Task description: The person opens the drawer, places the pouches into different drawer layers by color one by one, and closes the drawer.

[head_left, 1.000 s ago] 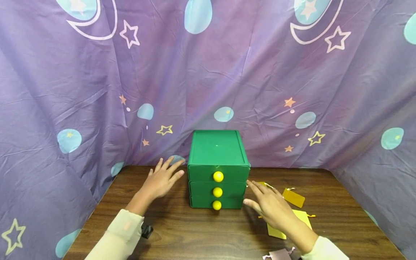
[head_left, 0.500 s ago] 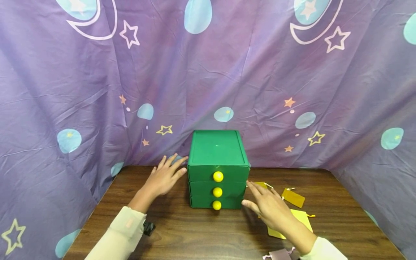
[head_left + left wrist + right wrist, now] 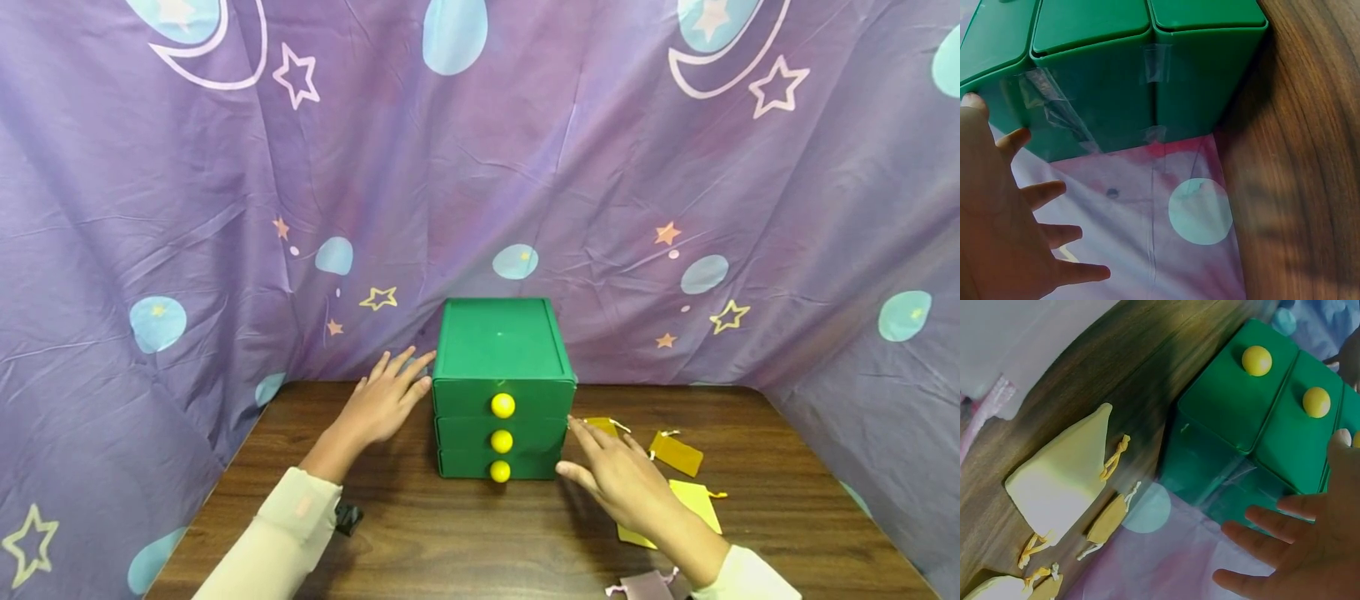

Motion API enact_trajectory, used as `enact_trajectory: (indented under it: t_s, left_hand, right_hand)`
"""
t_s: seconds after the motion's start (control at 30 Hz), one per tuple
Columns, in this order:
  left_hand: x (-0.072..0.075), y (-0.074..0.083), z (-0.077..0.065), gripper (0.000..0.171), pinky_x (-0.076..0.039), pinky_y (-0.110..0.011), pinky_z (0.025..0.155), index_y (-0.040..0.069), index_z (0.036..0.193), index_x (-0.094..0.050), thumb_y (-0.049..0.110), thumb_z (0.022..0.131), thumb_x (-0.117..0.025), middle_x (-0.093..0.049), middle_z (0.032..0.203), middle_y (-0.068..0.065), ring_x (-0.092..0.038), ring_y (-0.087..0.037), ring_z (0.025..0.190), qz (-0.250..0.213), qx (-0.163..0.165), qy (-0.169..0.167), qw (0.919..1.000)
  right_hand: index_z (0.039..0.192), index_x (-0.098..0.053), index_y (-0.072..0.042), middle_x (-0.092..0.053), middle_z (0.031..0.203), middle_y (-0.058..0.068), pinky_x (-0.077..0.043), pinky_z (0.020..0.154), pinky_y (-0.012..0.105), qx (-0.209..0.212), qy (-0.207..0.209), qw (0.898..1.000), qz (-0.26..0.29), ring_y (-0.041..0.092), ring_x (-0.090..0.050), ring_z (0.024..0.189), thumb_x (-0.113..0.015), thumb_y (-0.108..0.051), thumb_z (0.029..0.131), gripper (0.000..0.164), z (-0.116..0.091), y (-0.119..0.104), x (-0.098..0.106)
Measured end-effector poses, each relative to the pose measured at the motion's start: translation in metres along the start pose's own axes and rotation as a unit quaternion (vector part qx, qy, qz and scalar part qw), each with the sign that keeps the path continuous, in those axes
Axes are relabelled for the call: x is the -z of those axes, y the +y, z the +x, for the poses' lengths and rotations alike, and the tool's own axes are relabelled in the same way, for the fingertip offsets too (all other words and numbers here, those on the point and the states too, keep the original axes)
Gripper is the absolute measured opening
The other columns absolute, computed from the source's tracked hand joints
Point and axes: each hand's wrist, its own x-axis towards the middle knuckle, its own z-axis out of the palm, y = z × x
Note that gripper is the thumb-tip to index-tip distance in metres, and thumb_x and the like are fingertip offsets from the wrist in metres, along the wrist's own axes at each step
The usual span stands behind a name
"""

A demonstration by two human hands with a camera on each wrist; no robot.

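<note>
A green box of three stacked drawers stands at the middle of the table, each drawer with a yellow ball knob, all of them closed. Clear tape runs over its side in the left wrist view. My left hand is spread at the box's left side, fingertips right by the upper edge. On the other side my right hand is spread too, with fingertips close to the right side near the lower drawers. Neither hand grips anything.
Right of the box lie a bright yellow drawstring pouch, a mustard pouch and another yellow pouch partly behind my right hand. A mauve pouch is at the front edge. A purple patterned cloth hangs behind the wooden table.
My left hand has moved a little to the right and up, closer to the box. The right hand has shifted slightly left. The box and pouches stay where they were.
</note>
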Motion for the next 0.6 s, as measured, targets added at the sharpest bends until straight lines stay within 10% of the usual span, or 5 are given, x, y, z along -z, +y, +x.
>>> enact_trajectory:
  t_s: [0.6]
  left_hand:
    - [0.0084,0.0052,0.0076,0.055,-0.026,-0.078,0.108,0.039,0.164,-0.023,0.050,0.111,-0.029,-0.025,0.169,-0.011,-0.020,-0.051,0.151,-0.012,-0.013,0.017,0.9997]
  right_hand:
    - [0.152,-0.046,-0.001,-0.059,0.143,0.023,-0.034,0.108,0.072,-0.016,-0.013,1.000,0.008,0.039,-0.059,0.128,-0.063,-0.045,0.100,0.071,0.0016,-0.0042,-0.0006]
